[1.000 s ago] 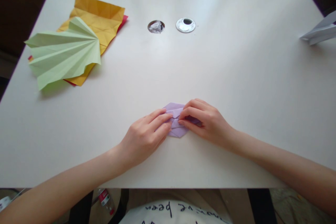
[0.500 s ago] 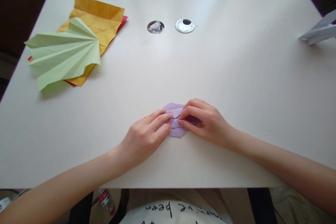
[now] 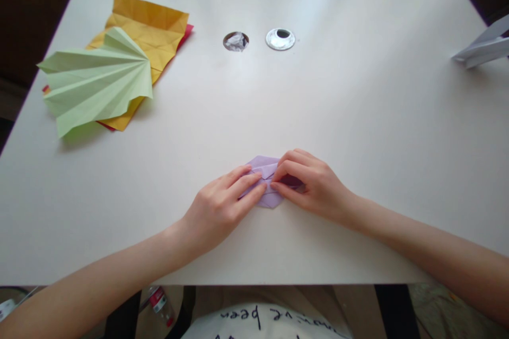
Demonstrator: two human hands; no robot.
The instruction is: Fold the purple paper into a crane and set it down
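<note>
A folded piece of light purple origami paper [image 3: 272, 199] lies near the front of the white table, with rounded, many-cornered edges and small flaps at its middle. My left hand [image 3: 222, 198] holds it down from the left, fingertips on its upper surface and thumb close to the centre. From the right, my right hand [image 3: 314, 180] pinches a part of the paper near the middle between thumb and index finger. The paper's left and right sides are mostly covered by my hands, and what lies under my right fingers is hidden.
At the back left, a pleated pale green paper [image 3: 99, 82] rests on creased yellow paper [image 3: 147, 26], with red paper [image 3: 186, 34] beneath. Beyond my hands are a table hole [image 3: 236, 41] and a silver grommet [image 3: 280, 39]. A folded white paper [image 3: 483, 50] stands at the right edge.
My left thumb has slid a little right, toward the centre of the purple paper and the right fingertips. My right hand has hardly moved.
</note>
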